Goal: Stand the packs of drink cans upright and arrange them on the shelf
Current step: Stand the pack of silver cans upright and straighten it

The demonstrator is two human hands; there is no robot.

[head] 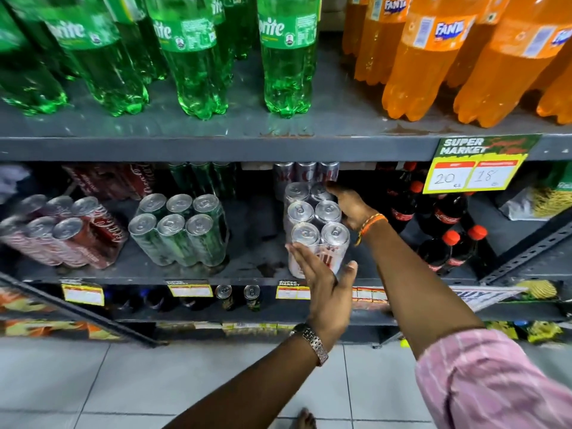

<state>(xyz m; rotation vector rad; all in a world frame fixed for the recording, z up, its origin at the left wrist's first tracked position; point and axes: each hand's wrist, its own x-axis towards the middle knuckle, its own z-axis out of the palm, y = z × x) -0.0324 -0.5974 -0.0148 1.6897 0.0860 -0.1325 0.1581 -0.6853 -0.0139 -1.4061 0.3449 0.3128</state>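
Observation:
A shrink-wrapped pack of silver cans (314, 222) stands upright on the grey middle shelf (247, 274), near its front edge. My right hand (349, 209) rests against the pack's right side, fingers curled round its far corner. My left hand (325, 280) is open with fingers spread, its palm at the pack's front face. To the left stand an upright pack of green cans (179, 230) and a tilted pack of red cans (62, 230). Further packs of silver cans (305, 173), green cans (201, 178) and red cans (117, 179) sit behind them at the back.
Dark cola bottles (439, 224) stand right of the silver pack. Green bottles (192, 57) and orange bottles (433, 63) fill the shelf above. A price tag (476, 168) hangs from its edge. Two single cans (238, 294) stand on the shelf below. White floor tiles lie underneath.

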